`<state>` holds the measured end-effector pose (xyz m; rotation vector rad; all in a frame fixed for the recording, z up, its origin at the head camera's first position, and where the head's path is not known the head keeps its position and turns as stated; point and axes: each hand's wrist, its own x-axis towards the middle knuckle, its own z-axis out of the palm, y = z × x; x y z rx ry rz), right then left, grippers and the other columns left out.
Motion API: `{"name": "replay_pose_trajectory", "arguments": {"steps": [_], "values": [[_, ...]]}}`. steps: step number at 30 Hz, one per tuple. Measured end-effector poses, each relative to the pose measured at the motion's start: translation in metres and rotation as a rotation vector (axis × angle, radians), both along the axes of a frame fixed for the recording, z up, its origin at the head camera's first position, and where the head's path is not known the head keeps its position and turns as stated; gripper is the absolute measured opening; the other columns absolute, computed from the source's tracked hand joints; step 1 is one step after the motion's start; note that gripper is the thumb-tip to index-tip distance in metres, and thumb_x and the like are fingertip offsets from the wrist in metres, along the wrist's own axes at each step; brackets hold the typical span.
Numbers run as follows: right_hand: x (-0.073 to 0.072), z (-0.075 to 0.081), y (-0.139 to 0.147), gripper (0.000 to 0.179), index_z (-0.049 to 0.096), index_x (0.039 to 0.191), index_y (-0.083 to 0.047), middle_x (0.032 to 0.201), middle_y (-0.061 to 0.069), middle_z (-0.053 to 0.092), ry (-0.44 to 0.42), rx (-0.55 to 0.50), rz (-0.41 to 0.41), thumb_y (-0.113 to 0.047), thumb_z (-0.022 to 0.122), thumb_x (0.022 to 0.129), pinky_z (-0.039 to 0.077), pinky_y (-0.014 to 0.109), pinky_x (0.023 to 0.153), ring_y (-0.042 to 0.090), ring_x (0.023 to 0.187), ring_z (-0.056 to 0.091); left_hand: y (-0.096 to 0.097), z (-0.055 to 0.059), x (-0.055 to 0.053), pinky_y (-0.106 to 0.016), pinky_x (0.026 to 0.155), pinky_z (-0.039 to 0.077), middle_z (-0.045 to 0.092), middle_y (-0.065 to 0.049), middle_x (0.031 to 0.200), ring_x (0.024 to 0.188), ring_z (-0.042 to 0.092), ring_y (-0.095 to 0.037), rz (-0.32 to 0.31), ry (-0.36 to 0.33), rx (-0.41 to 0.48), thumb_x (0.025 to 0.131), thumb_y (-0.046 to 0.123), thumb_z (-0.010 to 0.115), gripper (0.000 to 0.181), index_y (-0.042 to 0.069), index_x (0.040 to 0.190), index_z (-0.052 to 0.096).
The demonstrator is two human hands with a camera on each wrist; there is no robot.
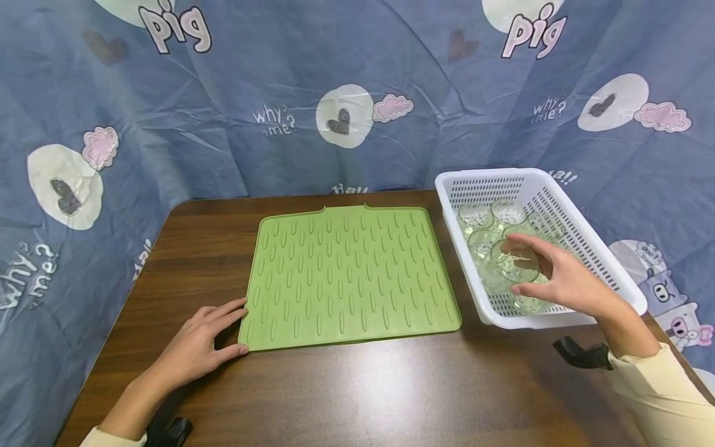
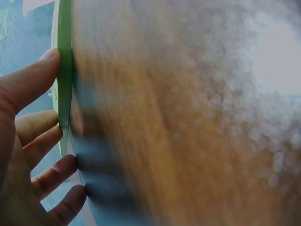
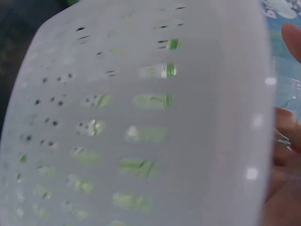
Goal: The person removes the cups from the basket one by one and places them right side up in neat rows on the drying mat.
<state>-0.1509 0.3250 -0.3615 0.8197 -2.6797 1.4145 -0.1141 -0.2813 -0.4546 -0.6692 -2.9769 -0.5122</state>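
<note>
A green ribbed silicone mat [image 1: 352, 273] lies flat on the wooden table. At its near left corner rests my left hand [image 1: 195, 341], thumb at the front edge and fingertips along the left side, fingers spread. The left wrist view has the thumb [image 2: 40, 77] against the mat's green edge [image 2: 65, 70]. Over the white basket, my right hand [image 1: 570, 282] holds a clear glass cup [image 1: 516, 264] between thumb and fingers. Under it, several more glass cups [image 1: 508, 212] stand in the basket. In the right wrist view the basket wall hides most of the right hand [image 3: 287, 183].
The white slotted plastic basket [image 1: 614, 267] stands right of the mat, near the table's right edge. Bare brown table [image 1: 357, 391] stretches in front of the mat. A blue printed cloth [image 1: 346, 62] hangs behind and at both sides.
</note>
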Motion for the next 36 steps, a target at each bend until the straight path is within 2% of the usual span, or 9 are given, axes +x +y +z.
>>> {"name": "replay_pose_trajectory", "arguments": {"steps": [3, 7, 12, 19, 26, 31, 33, 36], "values": [[-0.001, 0.004, -0.005, 0.083, 0.038, 0.146, 0.008, 0.128, -0.014, 0.063, -0.005, -0.045, -0.004, 0.016, 0.076, 0.073, 0.048, 0.010, 0.093, -0.004, 0.114, 0.062, 0.000, 0.000, 0.000, -0.057, 0.090, 0.046, 0.053, -0.008, 0.148, 0.117, 0.054, -0.032, 0.001, -0.007, 0.000, 0.078, 0.037, 0.083, 0.069, 0.009, 0.137, 0.060], [-0.002, 0.008, -0.011, 0.082, 0.040, 0.147, 0.002, 0.127, -0.012, 0.065, 0.002, -0.055, -0.021, 0.016, 0.074, 0.074, 0.050, 0.011, 0.090, -0.002, 0.111, 0.065, 0.000, 0.001, 0.000, -0.058, 0.090, 0.045, 0.053, -0.009, 0.148, 0.117, 0.054, -0.033, -0.001, -0.007, -0.005, 0.079, 0.038, 0.082, 0.069, 0.009, 0.137, 0.060], [-0.004, 0.013, -0.015, 0.083, 0.039, 0.150, -0.003, 0.128, -0.019, 0.062, 0.002, -0.038, -0.045, 0.013, 0.075, 0.077, 0.049, 0.009, 0.089, -0.004, 0.111, 0.063, 0.001, 0.001, 0.001, -0.058, 0.091, 0.045, 0.052, -0.009, 0.149, 0.118, 0.054, -0.033, 0.005, -0.026, -0.019, 0.079, 0.037, 0.082, 0.069, 0.008, 0.137, 0.059], [-0.009, 0.023, -0.027, 0.086, 0.039, 0.149, -0.002, 0.132, -0.013, 0.062, 0.003, -0.155, -0.069, 0.019, 0.075, 0.073, 0.049, 0.011, 0.092, -0.001, 0.114, 0.063, 0.000, 0.001, 0.001, -0.059, 0.090, 0.045, 0.053, -0.009, 0.148, 0.117, 0.054, -0.033, 0.010, -0.024, -0.015, 0.079, 0.037, 0.082, 0.069, 0.009, 0.138, 0.059], [-0.013, 0.035, -0.050, 0.082, 0.043, 0.146, -0.002, 0.128, -0.014, 0.063, 0.007, -0.112, -0.130, 0.011, 0.080, 0.073, 0.049, 0.011, 0.091, -0.002, 0.110, 0.064, 0.000, 0.002, -0.001, -0.058, 0.091, 0.045, 0.052, -0.008, 0.149, 0.118, 0.053, -0.032, 0.011, -0.030, -0.014, 0.079, 0.036, 0.082, 0.069, 0.009, 0.138, 0.058], [-0.013, 0.039, -0.073, 0.082, 0.043, 0.145, 0.001, 0.133, 0.002, 0.060, -0.024, -0.119, -0.134, 0.008, 0.081, 0.073, 0.050, 0.013, 0.091, 0.002, 0.108, 0.064, 0.000, 0.003, -0.002, -0.058, 0.089, 0.045, 0.053, -0.010, 0.148, 0.116, 0.054, -0.032, 0.009, -0.003, -0.003, 0.079, 0.035, 0.083, 0.069, 0.008, 0.137, 0.059], [-0.012, 0.040, -0.084, 0.084, 0.042, 0.147, -0.001, 0.135, 0.011, 0.058, -0.039, -0.111, -0.140, 0.005, 0.082, 0.073, 0.051, 0.013, 0.090, 0.004, 0.107, 0.064, 0.000, 0.003, -0.001, -0.058, 0.089, 0.045, 0.053, -0.010, 0.148, 0.116, 0.054, -0.032, 0.009, -0.006, -0.004, 0.079, 0.035, 0.083, 0.069, 0.008, 0.137, 0.059], [-0.011, 0.039, -0.101, 0.087, 0.043, 0.148, -0.006, 0.137, 0.016, 0.057, -0.081, -0.105, -0.153, 0.002, 0.084, 0.072, 0.052, 0.015, 0.090, 0.013, 0.108, 0.065, -0.001, 0.002, 0.000, -0.058, 0.091, 0.045, 0.052, -0.009, 0.149, 0.117, 0.053, -0.032, 0.012, -0.025, -0.006, 0.079, 0.036, 0.082, 0.069, 0.008, 0.138, 0.059]]}}
